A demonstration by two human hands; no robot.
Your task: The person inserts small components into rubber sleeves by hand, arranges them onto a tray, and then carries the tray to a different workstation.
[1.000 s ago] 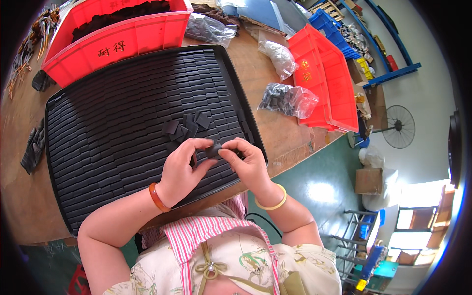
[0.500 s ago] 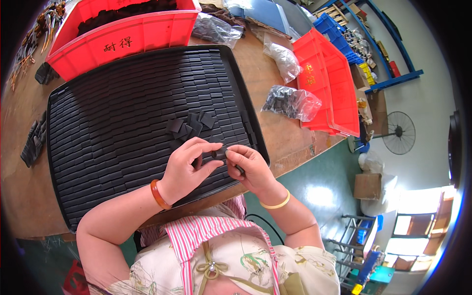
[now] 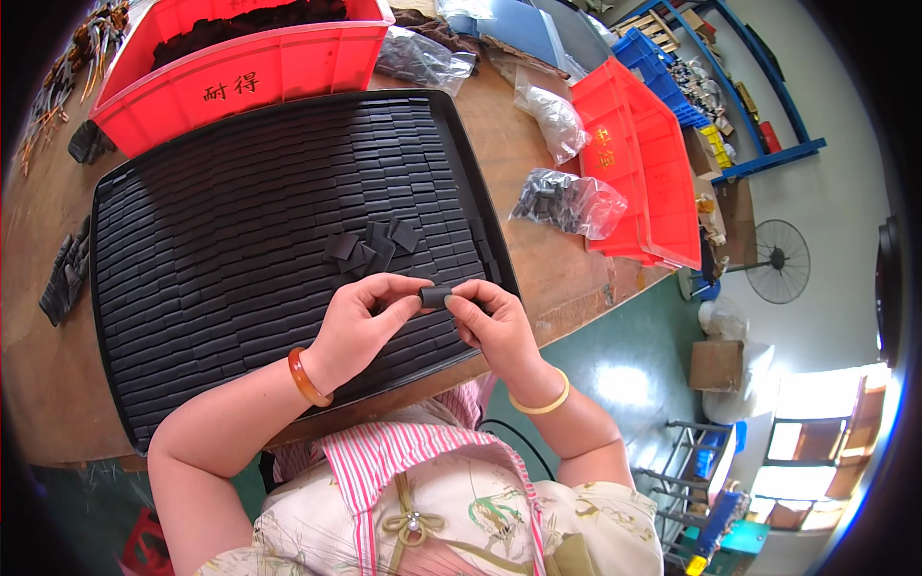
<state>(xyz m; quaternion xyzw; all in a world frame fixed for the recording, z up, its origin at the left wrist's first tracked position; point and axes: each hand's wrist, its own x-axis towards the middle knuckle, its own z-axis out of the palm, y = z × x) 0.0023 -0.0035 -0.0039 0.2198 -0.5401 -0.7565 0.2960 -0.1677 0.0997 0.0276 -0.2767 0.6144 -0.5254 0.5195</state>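
1. The left hand (image 3: 360, 322) and right hand (image 3: 495, 322) meet over the near right part of the black tray (image 3: 125, 192); both pinch one small black block (image 3: 435, 297) between thumb and fingertips, one hand at each end.
2. The block looks rigid, matte and light; judging by its flat faces, it should not slip in dry fingers; a grip on the two short ends leaves the broad faces free.
3. It seems hard rather than soft; I judge it could chip if dropped on the counter (image 3: 523, 202).
4. The tray is packed with rows of like blocks; a few loose pieces (image 3: 373, 245) lie tilted on them, just beyond the hands.
5. Far off stands a red bin (image 3: 240, 72); to the right, a clear bag of dark parts (image 3: 567, 202).
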